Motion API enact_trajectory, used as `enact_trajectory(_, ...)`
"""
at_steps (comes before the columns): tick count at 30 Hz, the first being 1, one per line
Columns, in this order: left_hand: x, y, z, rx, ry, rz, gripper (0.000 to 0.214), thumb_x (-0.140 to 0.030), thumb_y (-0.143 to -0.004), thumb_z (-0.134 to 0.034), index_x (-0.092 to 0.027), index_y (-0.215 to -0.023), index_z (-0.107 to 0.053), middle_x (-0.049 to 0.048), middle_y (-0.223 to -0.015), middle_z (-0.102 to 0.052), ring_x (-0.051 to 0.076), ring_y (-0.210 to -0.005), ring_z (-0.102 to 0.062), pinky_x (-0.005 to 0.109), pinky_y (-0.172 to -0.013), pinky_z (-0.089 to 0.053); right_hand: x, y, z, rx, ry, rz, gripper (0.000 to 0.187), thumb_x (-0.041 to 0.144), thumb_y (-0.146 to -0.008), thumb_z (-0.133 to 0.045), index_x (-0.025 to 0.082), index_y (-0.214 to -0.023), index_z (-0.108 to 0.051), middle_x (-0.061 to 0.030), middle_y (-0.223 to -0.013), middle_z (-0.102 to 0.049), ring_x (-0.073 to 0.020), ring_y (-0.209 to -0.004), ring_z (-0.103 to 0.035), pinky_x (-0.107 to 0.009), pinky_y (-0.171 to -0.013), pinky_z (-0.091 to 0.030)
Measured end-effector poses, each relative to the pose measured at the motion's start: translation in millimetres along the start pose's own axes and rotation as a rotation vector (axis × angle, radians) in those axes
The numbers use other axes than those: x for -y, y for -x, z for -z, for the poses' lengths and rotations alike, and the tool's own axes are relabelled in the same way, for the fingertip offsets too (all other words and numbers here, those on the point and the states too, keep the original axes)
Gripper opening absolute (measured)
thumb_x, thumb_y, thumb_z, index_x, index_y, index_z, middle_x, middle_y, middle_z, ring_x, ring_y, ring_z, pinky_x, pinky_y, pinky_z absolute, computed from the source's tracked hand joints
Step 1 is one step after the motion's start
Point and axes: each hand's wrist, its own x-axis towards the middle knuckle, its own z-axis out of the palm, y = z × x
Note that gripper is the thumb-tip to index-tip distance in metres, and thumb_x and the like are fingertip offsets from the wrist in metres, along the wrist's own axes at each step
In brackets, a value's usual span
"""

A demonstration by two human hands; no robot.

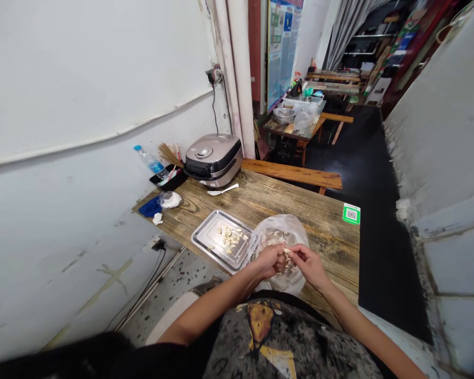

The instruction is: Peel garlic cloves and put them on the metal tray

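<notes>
A pale garlic clove (287,251) is pinched in the fingertips of my right hand (310,267). My left hand (273,261) is curled closed right beside the clove; what its fingers hold is hidden. Both hands are above a clear plastic bag (294,225), opened out on the table, with loose garlic skins and pieces inside. Left of the bag, and touching it, lies a shallow metal tray (204,235) with several peeled garlic cloves (229,239) scattered on it.
A rice cooker (214,158) stands at the wooden table's (327,231) back, with a white knife (223,190) before it. A water bottle (155,164), black tray (174,180) and blue cloth (150,207) sit left. A wooden bench (296,172) lies beyond; a QR-code card (351,213) is at right.
</notes>
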Motion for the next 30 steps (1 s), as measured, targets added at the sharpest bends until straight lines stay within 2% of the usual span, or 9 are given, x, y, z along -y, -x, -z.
enact_trajectory(2, -1.0, 1.3, -0.3, 0.017, 0.102, -0.047, 0.036, -0.047, -0.077, -0.045, -0.018, -0.058, -0.036, -0.0089, -0.040, -0.025, 0.005, -0.034, -0.020, 0.020, -0.039, -0.018, -1.7, -0.3, -1.7, -0.028, -0.215, -0.106, 0.022, 0.037, -0.073, -0.064, 0.018, -0.083, -0.063, 0.0013, -0.061, -0.056, -0.0098, -0.055, -0.047, -0.023, -0.054, -0.038)
enact_trajectory(5, -0.4, 4.6, 1.6, -0.094, 0.106, -0.245, 0.029, -0.041, -0.070, -0.060, -0.014, -0.068, -0.050, -0.0048, -0.050, -0.043, 0.005, -0.043, -0.036, 0.018, -0.045, -0.028, -3.5, -1.0, -2.3, -0.019, -0.534, -0.264, 0.023, 0.036, -0.069, -0.068, 0.017, -0.081, -0.061, 0.0023, -0.061, -0.053, -0.0076, -0.051, -0.044, -0.021, -0.050, -0.037)
enact_trajectory(10, 2.1, 11.1, 3.1, -0.224, -0.253, -0.484, 0.032, -0.036, -0.073, -0.059, -0.014, -0.096, -0.062, 0.0024, -0.070, -0.061, 0.010, -0.060, -0.053, 0.024, -0.061, -0.042, -5.6, -1.8, 2.1, 0.022, -0.751, -0.380, 0.021, 0.032, -0.068, -0.070, 0.016, -0.070, -0.058, 0.0031, -0.060, -0.050, -0.0043, -0.048, -0.040, -0.017, -0.044, -0.033)
enact_trajectory(15, 1.2, 15.9, -2.5, -0.344, -0.524, -0.694, 0.018, -0.032, -0.073, -0.059, -0.015, -0.071, -0.066, 0.0033, -0.069, -0.065, 0.012, -0.065, -0.056, 0.024, -0.065, -0.043, -3.8, -0.4, -1.6, 0.083, -0.745, -0.406, 0.020, 0.032, -0.068, -0.070, 0.014, -0.069, -0.059, 0.0042, -0.055, -0.048, -0.0029, -0.044, -0.035, -0.016, -0.042, -0.031)
enact_trajectory(19, -1.7, 11.9, -6.2, -0.399, -0.419, -0.611, 0.025, -0.037, -0.074, -0.056, -0.014, -0.063, -0.057, -0.0016, -0.054, -0.054, 0.009, -0.050, -0.047, 0.020, -0.051, -0.037, 4.8, 0.7, -7.9, 0.022, -0.587, -0.291, 0.022, 0.036, -0.067, -0.070, 0.016, -0.068, -0.060, 0.0041, -0.052, -0.050, -0.0051, -0.043, -0.039, -0.019, -0.042, -0.033)
enact_trajectory(23, -1.8, 3.8, -10.1, -0.308, -0.124, -0.433, 0.035, -0.046, -0.075, -0.051, -0.015, -0.058, -0.046, -0.0051, -0.046, -0.042, 0.005, -0.037, -0.032, 0.019, -0.039, -0.025, 5.7, 0.4, -7.2, -0.107, -0.279, -0.122, 0.025, 0.036, -0.064, -0.071, 0.017, -0.080, -0.065, 0.0009, -0.059, -0.059, -0.0099, -0.052, -0.050, -0.023, -0.051, -0.040)
enact_trajectory(25, -0.7, 1.5, -9.1, -0.271, -0.065, -0.360, 0.037, -0.047, -0.076, -0.049, -0.015, -0.058, -0.044, -0.0050, -0.046, -0.041, 0.004, -0.035, -0.030, 0.019, -0.038, -0.023, 3.1, 0.6, -5.1, -0.121, -0.269, -0.114, 0.027, 0.035, -0.064, -0.071, 0.017, -0.083, -0.065, 0.0002, -0.061, -0.061, -0.0111, -0.056, -0.052, -0.024, -0.054, -0.042)
enact_trajectory(28, 1.5, 1.3, -0.6, -0.338, -0.212, -0.353, 0.039, -0.046, -0.079, -0.041, -0.016, -0.055, -0.046, -0.0038, -0.044, -0.040, 0.007, -0.038, -0.034, 0.021, -0.042, -0.029, -0.5, 1.7, -2.7, -0.133, -0.411, -0.161, 0.027, 0.035, -0.064, -0.072, 0.019, -0.084, -0.064, 0.0018, -0.059, -0.059, -0.0103, -0.054, -0.052, -0.025, -0.055, -0.044)
enact_trajectory(30, 3.5, 2.2, 7.9, -0.340, -0.450, -0.440, 0.032, -0.041, -0.077, -0.046, -0.016, -0.057, -0.053, 0.0002, -0.051, -0.051, 0.012, -0.051, -0.048, 0.024, -0.055, -0.039, -2.9, 2.1, -1.6, -0.136, -0.484, -0.182, 0.028, 0.034, -0.062, -0.073, 0.020, -0.084, -0.064, 0.0017, -0.062, -0.059, -0.0103, -0.056, -0.053, -0.025, -0.056, -0.045)
